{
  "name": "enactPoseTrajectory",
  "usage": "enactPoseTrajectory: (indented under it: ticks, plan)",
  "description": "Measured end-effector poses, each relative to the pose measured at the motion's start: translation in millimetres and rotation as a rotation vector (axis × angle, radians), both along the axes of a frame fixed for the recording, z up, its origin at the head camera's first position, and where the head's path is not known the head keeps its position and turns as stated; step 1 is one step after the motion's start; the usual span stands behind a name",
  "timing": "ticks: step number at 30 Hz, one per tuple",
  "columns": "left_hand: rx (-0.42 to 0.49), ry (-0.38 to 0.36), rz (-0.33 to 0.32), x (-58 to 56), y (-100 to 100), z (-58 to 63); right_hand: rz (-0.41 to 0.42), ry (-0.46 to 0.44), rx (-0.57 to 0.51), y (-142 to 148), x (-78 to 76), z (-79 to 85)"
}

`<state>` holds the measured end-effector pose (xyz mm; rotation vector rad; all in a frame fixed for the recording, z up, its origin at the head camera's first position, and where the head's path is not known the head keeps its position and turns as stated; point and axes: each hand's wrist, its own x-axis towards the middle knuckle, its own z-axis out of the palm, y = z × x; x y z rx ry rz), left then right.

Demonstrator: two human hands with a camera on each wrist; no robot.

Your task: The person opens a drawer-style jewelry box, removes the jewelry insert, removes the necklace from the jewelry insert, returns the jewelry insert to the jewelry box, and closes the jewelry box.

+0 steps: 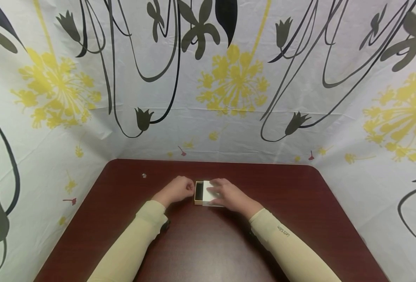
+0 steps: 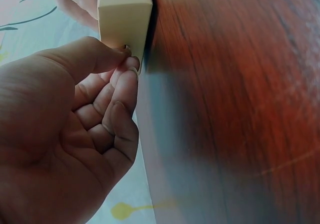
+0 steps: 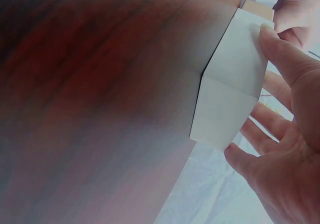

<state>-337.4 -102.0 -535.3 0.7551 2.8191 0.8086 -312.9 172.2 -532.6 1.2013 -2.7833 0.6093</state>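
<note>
A small drawer box (image 1: 206, 199) lies on the table, its white sleeve (image 3: 225, 104) slid partly off a tan inner drawer (image 2: 125, 21) with a dark inside. At the drawer's left end is my left hand (image 1: 178, 190), fingers curled and thumb tip meeting the index fingertip against the end face. Any pull tab between those fingertips is hidden. My right hand (image 1: 234, 197) grips the sleeve from above, with the thumb (image 3: 282, 49) on the near side and the other fingers at the far side and the right end.
A tiny shiny item (image 1: 144, 175), too small to make out, sits on the dark red wooden table (image 1: 200, 246) toward the back left. White cloth (image 1: 236, 137) with flower prints hangs behind the table and on both sides.
</note>
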Motion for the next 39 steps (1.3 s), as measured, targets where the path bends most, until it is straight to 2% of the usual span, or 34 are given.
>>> enactPoseTrajectory:
  ticks: [39]
  plan:
    - [0.006, -0.012, -0.006, -1.9, 4.0, -1.6, 0.016, 0.024, 0.0, 0.6, -1.4, -1.9]
